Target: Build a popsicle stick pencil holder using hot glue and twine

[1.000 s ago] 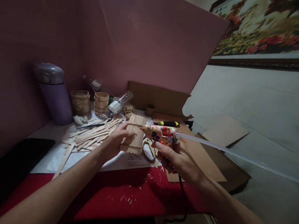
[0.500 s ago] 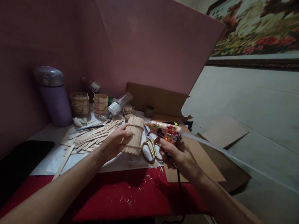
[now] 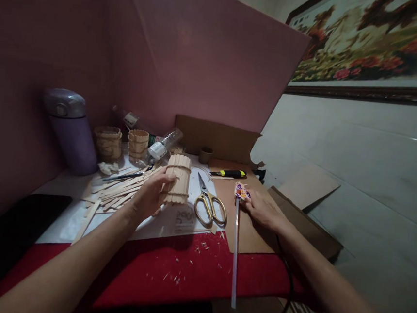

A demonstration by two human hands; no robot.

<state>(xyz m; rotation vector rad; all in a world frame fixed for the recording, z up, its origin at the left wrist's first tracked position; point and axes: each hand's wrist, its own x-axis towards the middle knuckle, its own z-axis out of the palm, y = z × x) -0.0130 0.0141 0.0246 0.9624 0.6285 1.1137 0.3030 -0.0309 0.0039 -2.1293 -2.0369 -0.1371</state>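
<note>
My left hand (image 3: 151, 190) is closed around a small barrel of wooden craft sticks (image 3: 179, 180), held upright, with two twine bands round it. My right hand (image 3: 265, 211) grips a flower-patterned glue gun (image 3: 241, 190) over the brown cardboard (image 3: 249, 233); its nozzle points away and is hard to see. From its rear a long clear glue stick (image 3: 235, 256) sticks out towards me, past the table edge. Gold-handled scissors (image 3: 210, 209) lie between the two hands. Beside my left hand is a pile of loose craft sticks (image 3: 117, 193).
At the back stand a purple flask (image 3: 73, 140), two stick-covered cups (image 3: 108, 144) and a small brown pot (image 3: 205, 155). A plastic bottle (image 3: 165, 144) leans there. A black-and-yellow utility knife (image 3: 231, 173) lies on the cardboard. Wood scraps dot the red cloth (image 3: 147, 273).
My right hand has moved right and down to the cardboard, turning the glue gun so that it points away and its glue stick trails towards me. The barrel has shifted slightly left and become more upright.
</note>
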